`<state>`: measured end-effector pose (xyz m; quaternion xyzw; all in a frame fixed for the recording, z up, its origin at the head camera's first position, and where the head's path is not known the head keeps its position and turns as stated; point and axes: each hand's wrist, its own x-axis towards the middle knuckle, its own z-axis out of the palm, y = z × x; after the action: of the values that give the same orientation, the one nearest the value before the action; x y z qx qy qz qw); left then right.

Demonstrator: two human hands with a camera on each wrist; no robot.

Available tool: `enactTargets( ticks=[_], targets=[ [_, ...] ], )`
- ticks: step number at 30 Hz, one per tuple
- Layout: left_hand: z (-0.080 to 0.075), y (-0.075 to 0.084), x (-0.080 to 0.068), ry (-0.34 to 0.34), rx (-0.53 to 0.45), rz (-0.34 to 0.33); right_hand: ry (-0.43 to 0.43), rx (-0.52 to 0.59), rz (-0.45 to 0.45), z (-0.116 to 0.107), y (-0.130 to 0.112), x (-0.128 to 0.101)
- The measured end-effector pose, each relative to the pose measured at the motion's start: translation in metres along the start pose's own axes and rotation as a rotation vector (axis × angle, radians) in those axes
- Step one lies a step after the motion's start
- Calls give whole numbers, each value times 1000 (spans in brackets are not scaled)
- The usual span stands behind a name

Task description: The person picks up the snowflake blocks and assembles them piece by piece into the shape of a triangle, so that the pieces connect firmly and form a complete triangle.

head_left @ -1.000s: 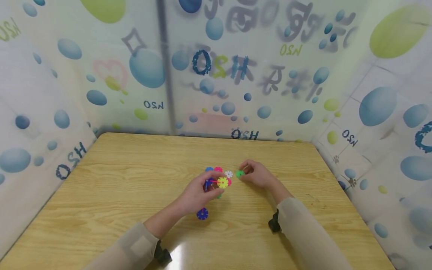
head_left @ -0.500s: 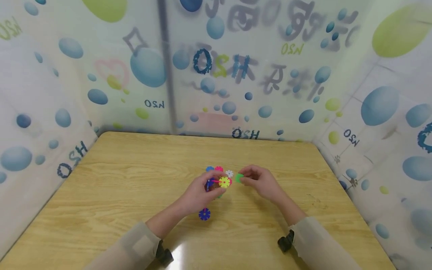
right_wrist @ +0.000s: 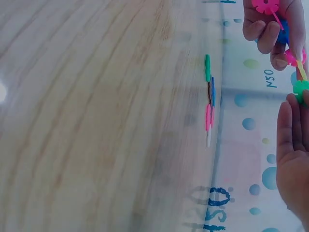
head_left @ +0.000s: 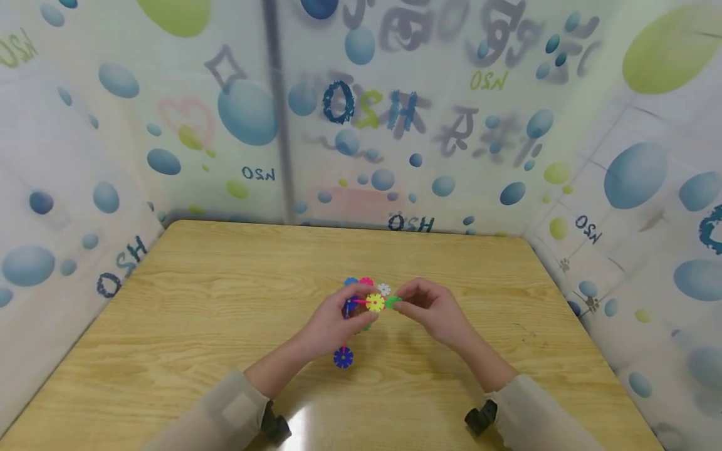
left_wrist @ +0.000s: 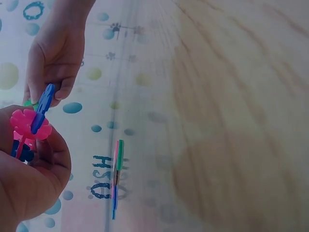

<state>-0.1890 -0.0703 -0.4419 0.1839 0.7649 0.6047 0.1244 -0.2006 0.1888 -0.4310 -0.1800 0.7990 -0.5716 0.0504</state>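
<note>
My left hand (head_left: 327, 322) grips a joined cluster of notched plastic flower discs. A yellow disc (head_left: 375, 303) is at its right end, and a dark blue disc (head_left: 343, 357) hangs out below the hand. Pink (left_wrist: 30, 124) and blue parts show in the left wrist view; my fingers hide the rest. With thumb and fingers, my right hand (head_left: 442, 313) pinches a green disc (head_left: 393, 303), turned nearly edge-on at the yellow disc's right rim. In the right wrist view that green disc (right_wrist: 301, 90) meets the yellow one; whether their notches are engaged I cannot tell.
Several loose discs lie flat on the wooden table (head_left: 225, 282) just beyond the hands: light blue (head_left: 351, 282), pink (head_left: 366, 282), white (head_left: 384, 289) and a partly covered green disc (head_left: 368, 326). A printed curtain (head_left: 451, 150) encloses the back and sides.
My right hand has brought the green disc leftward and slightly down to the yellow disc, turning it from face-on to nearly edge-on. The left hand has hardly moved.
</note>
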Motion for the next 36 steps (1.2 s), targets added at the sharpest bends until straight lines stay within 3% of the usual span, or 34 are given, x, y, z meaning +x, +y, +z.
enactTargets(
  ticks=[9,24,31,36],
  targets=[
    [-1,-1,1,14,4,-17,23,5,-5,3,1,0],
    [-1,0,0,30,-15,-44,74,-21,-136,8,3,1],
    [-1,1,1,21,-21,-59,71,-2,-97,9,0,0],
    [-1,2,0,13,-15,-63,65,-14,-117,11,-1,1]
  ],
)
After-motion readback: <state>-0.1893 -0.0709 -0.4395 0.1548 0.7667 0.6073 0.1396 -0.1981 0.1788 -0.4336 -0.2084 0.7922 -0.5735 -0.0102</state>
